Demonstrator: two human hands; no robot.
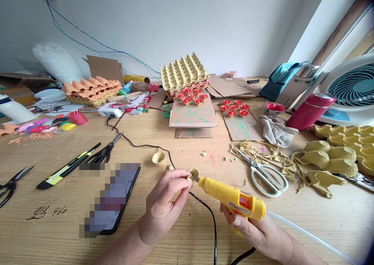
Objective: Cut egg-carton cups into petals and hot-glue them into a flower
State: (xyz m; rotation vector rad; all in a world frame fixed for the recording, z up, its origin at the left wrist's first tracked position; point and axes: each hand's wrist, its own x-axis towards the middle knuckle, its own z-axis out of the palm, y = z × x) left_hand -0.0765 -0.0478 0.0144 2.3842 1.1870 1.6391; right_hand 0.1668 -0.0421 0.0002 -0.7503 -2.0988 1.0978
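Observation:
My right hand (pixel 248 230) is wrapped round the handle of a yellow hot glue gun (pixel 228 197), with a clear glue stick (pixel 304 228) sticking out of its back. The gun's nozzle points left and meets the fingertips of my left hand (pixel 168 202). Those fingers are pinched on a small piece of yellow egg carton (pixel 189 177), mostly hidden by the fingers. Just behind lies a cut egg-carton cup (pixel 194 172) on the table. Farther left stand stacked cups (pixel 159 158), and a small scrap (pixel 169 167) lies near my knuckles.
A black cord (pixel 214 222) runs under my hands. White-handled scissors (pixel 265 177), carton scraps (pixel 280 158) and egg-carton pieces (pixel 329 156) lie right. Left are a phone (pixel 117 206), a cutter (pixel 67 167) and black scissors (pixel 103 154). Cardboard with red flowers (pixel 193 115) stands behind.

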